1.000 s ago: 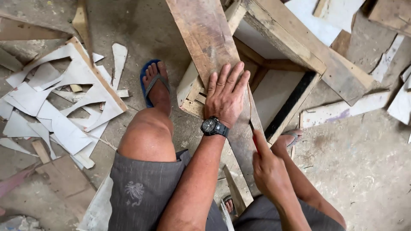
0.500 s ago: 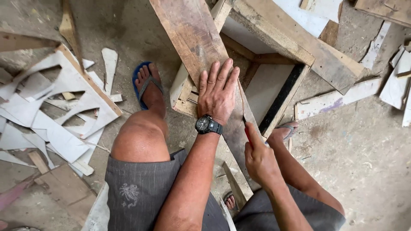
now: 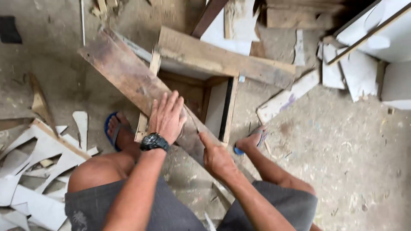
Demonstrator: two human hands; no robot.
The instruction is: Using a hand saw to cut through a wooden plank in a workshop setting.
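Left hand (image 3: 166, 117) flat on plank (image 3: 124, 75), right hand (image 3: 217, 158) gripping saw (image 3: 191, 122), dusty concrete floor (image 3: 342, 149)

There is one view only, from a camera on the person's head, tipped steeply down over their own lap. It sits close: forearms, knees and grey shorts fill the lower edge. The left hand (image 3: 167, 117) and right hand (image 3: 217, 158) lie near the middle of the picture, over a plank (image 3: 124, 72) that runs up to the left. Farther up, the view reaches the dusty floor (image 3: 351, 149), a wooden frame (image 3: 222, 57) and white scraps (image 3: 38, 179) at left.
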